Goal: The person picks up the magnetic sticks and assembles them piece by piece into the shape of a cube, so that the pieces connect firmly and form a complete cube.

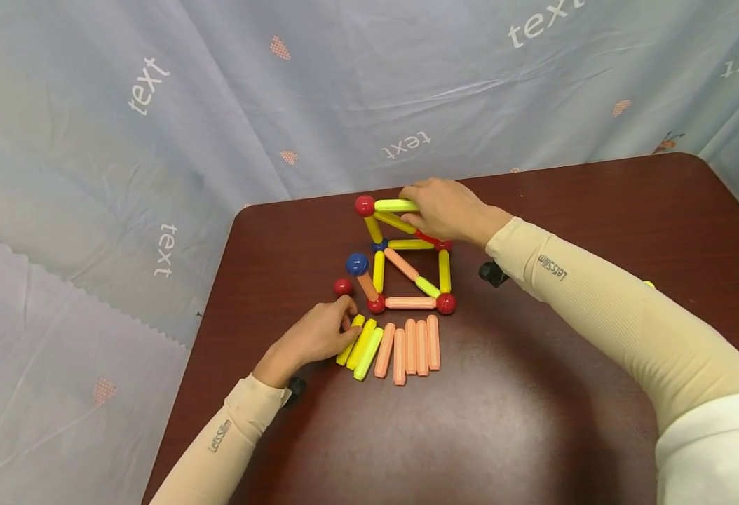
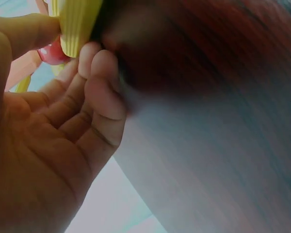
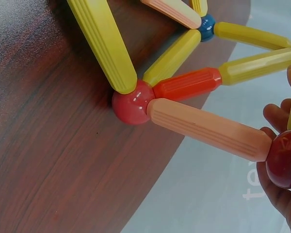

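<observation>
My left hand (image 1: 319, 333) pinches the leftmost yellow magnetic rod (image 1: 346, 352) between thumb and fingers, at the left end of a row of rods. In the left wrist view that yellow rod's end lies against the thumb. My right hand (image 1: 448, 209) grips a red ball (image 3: 283, 159) at the raised far side of a rod-and-ball frame; in the head view the hand hides this ball. A yellow-green rod (image 1: 396, 205) runs from there to another red ball (image 1: 365, 205). Salmon (image 3: 211, 128) and red rods (image 3: 186, 85) meet at a lower red ball (image 3: 134, 103).
Beside the frame lies a loose red ball (image 1: 343, 287). A blue ball (image 1: 357, 264) tops a tilted orange rod at the near left corner. Several salmon rods (image 1: 411, 347) continue the row. A printed curtain (image 1: 344, 91) hangs behind the dark table (image 1: 533, 393).
</observation>
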{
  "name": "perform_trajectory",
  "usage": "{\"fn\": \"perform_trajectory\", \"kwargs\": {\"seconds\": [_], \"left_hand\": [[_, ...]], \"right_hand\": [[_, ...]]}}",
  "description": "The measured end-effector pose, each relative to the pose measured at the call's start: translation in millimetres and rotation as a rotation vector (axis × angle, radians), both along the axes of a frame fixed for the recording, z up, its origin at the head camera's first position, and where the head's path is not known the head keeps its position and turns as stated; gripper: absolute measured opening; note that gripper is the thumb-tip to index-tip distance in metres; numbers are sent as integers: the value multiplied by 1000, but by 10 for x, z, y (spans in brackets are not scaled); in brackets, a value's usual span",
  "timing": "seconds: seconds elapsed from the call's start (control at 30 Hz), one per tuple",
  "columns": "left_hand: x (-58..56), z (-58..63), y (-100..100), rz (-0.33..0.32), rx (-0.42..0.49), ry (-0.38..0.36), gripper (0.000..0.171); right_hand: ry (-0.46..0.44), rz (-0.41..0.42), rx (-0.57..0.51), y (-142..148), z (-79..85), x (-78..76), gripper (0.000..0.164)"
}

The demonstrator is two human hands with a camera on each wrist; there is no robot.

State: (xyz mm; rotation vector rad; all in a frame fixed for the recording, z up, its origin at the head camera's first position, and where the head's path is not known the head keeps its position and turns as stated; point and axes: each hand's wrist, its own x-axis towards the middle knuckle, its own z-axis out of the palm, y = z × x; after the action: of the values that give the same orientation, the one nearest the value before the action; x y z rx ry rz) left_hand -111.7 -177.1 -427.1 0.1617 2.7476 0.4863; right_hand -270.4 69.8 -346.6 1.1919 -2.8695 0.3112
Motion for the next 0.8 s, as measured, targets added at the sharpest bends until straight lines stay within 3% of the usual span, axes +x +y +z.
{"fn": "perform_trajectory", "kwargs": {"seconds": [0.2,0.33,0.43,0.57,0.67,0.8], "left_hand": [[5,52,11,47,-24,-2,32],[-61,260,-141,77,35,55,26],[-182,551,-293,114,118,76,28],[-382,906,-414,162,225,31,36],[-540,1065,-411,172,283,-14,40],[-760,1168,-305,152,317,-60,41]], "right_hand": [[4,2,9,-4,9,-1,42],[9,5,10,-19,22,-6,44],[15,1,12,-25,35,-13,44],[19,6,1,-43,30,-19,42],[18,15,-5,-64,22,-13,40],[24,17,-2,-84,15,-14,38]]}}
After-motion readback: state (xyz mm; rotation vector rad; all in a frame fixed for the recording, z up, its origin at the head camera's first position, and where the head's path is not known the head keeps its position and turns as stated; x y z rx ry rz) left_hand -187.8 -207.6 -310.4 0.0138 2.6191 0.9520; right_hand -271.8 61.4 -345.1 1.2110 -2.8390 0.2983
